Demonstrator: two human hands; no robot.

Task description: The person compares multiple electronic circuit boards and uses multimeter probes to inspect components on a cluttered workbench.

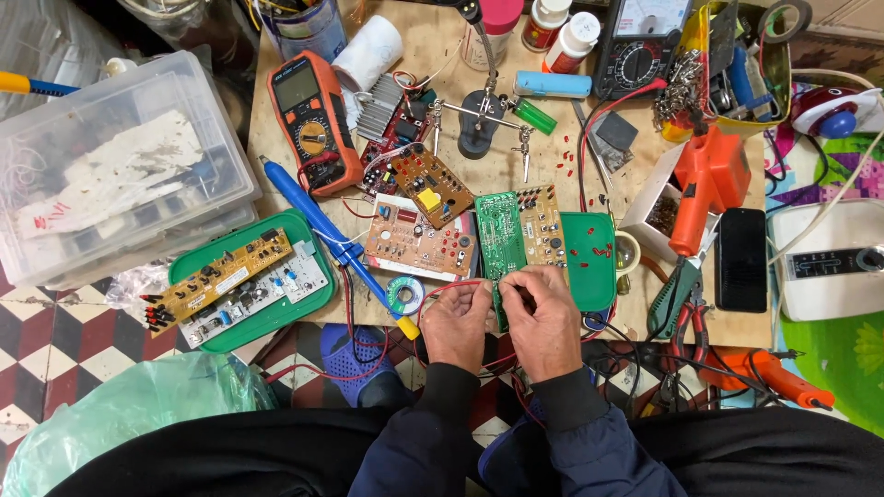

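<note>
Left hand: left hand (pixel 458 324) at the near edge of the surface (pixel 442 55), fingers pinched on the near left edge of the green circuit board (pixel 500 235), with a red wire (pixel 433 293) looping beside its fingertips.
Right hand: right hand (pixel 545 322) just right of it, fingers closed on the same board's near end; what the fingertips pinch there is too small to tell.
Board: green, narrow, lying flat and running away from the hands, solder side up with pale tracks; a tan perforated board (pixel 541 221) touches its right edge.
Progress: the board is in hand and being worked at its near end; no soldering shows, and the blue soldering iron (pixel 322 230) lies untouched to the left.
Close by: solder spool (pixel 405 294) left of the hands, green tray lid (pixel 589 258) with small red parts to the right.
Further out: orange multimeter (pixel 313 120) far left, helping-hands stand (pixel 481 115) far centre, green tray (pixel 249 281) of boards at left.
</note>
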